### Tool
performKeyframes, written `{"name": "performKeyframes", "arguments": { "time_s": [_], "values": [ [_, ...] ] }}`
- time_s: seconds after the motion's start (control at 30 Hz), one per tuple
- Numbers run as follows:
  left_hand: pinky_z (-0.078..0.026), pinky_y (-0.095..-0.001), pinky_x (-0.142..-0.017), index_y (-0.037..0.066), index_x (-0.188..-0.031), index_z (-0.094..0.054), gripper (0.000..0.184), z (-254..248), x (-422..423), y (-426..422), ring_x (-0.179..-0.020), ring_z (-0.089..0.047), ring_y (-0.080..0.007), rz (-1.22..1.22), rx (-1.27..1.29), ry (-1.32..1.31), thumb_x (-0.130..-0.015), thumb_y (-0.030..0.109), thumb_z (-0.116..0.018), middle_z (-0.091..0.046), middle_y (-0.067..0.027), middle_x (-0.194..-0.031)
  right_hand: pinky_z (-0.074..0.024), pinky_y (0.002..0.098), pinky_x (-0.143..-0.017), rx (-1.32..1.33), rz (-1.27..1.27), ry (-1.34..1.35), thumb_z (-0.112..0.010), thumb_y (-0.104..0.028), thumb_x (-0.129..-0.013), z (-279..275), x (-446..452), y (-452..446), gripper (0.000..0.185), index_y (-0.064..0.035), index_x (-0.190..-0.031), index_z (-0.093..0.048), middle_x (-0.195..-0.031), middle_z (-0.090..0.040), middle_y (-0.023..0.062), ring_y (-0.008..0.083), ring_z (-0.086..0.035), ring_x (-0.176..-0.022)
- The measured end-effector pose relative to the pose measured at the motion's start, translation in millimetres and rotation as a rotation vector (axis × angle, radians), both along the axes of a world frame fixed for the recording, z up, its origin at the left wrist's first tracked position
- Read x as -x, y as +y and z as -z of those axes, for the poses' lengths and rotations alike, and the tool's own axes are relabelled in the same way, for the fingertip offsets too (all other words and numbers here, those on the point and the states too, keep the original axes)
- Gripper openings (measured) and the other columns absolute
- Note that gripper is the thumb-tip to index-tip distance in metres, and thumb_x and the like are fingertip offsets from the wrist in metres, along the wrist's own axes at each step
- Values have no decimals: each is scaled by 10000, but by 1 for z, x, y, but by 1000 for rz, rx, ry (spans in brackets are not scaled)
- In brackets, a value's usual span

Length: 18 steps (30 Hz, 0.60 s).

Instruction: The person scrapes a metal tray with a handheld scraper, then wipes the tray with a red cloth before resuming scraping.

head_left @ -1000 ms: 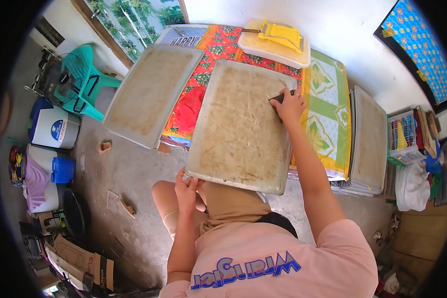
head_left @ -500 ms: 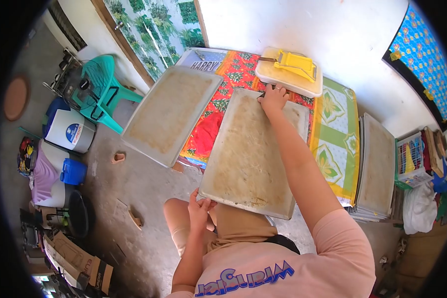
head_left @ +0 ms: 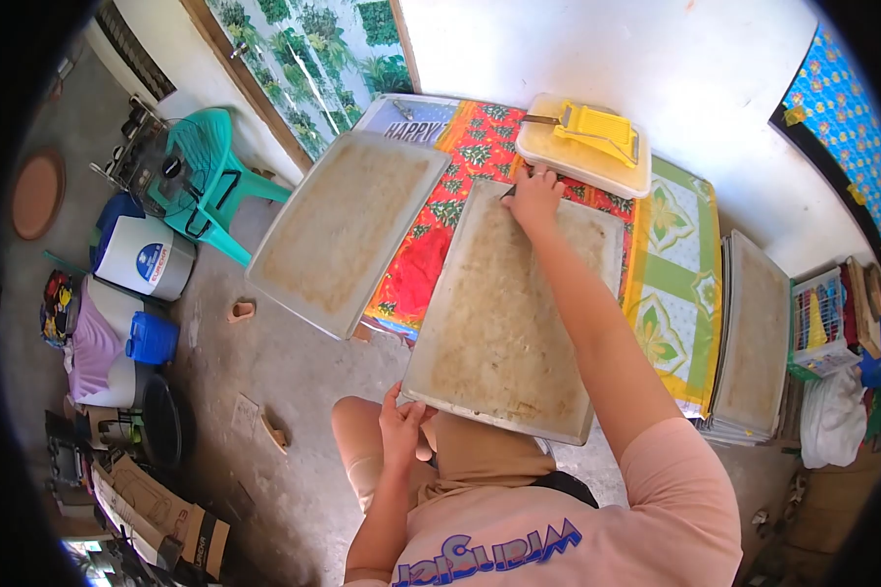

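Note:
A large, flat, worn metal tray with a brownish surface rests partly on the table, its near end over my lap. My left hand pinches the tray's near left corner. At the far edge of the tray, my right hand has its fingers closed on a small dark thing, too small and covered to name. A second similar tray lies to the left on the table. Just beyond my right hand stands a cream tub with a yellow slicer-like frame and a dark-handled tool on its lid.
Patterned cloths cover the table. More trays stand stacked at its right, beside a plastic crate. A green chair holding a fan stands left. On the floor lie slippers and cardboard.
The view has shifted slightly, so everything sits a little further right and lower. My right hand has slid slightly left along the tray's far edge. My left hand keeps its corner.

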<state>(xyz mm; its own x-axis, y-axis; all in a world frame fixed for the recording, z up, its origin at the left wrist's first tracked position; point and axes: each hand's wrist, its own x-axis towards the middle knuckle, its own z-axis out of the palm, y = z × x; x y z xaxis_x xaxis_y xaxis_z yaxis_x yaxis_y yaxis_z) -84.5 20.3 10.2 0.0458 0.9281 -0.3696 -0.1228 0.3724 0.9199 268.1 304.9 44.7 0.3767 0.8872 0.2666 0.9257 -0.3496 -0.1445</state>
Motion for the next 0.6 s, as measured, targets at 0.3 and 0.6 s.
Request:
{"name": "performKeyframes", "arguments": {
  "time_s": [0.3,0.6],
  "values": [
    [-592,-334,-824,-82,-1444,-318,558,7,-2,-1,-855,-716,-221,-24,-15,31,-965,-1,-593,-716,-196,-972,-366,483,-900,-1,-432,95,-832,-456,-702,3,69,-77,502,-200,-1093,-650,-1188,-544,106,310,-498,-1123],
    [-594,-339,-802,-98,-1451,-303,562,6,-4,1,-846,-713,-215,-21,-18,37,-966,-14,-576,-712,-194,-957,-380,490,-882,-27,-380,159,-826,-422,-710,8,67,-113,447,-210,-1063,-653,-1180,-530,110,322,-499,-1118]
  ]
}}
